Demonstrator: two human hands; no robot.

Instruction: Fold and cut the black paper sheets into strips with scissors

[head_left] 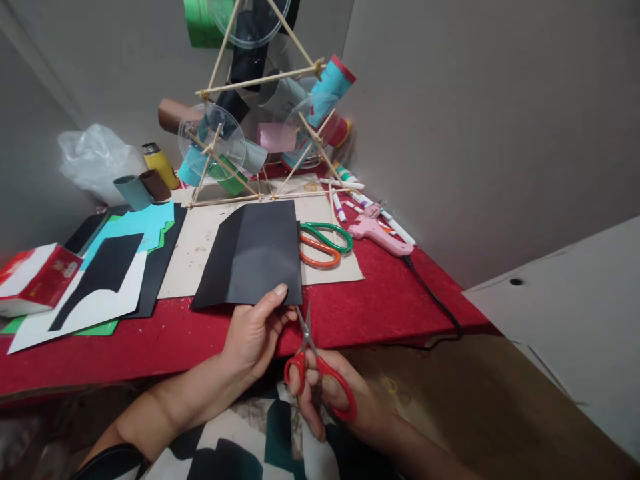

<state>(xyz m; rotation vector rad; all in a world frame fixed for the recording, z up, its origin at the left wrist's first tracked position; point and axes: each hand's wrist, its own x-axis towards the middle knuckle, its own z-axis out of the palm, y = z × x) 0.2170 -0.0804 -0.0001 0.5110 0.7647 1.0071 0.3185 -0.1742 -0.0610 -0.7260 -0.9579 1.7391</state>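
My left hand [255, 330] pinches the near edge of a black paper sheet [253, 257], thumb on top, holding it above the red table [380, 307]. My right hand [345, 400] has its fingers through the loops of red-handled scissors [313, 363]. The blades point up toward the sheet's near right corner, just below its edge.
A stick-and-cup wheel model [260, 127] stands at the back on a cardboard base [200, 247]. Green-and-orange scissors [323, 243], a pink glue gun [377, 233] with its black cord, and markers [350, 193] lie to the right. Paper sheets [100, 280] and a red-white box [35, 277] lie left.
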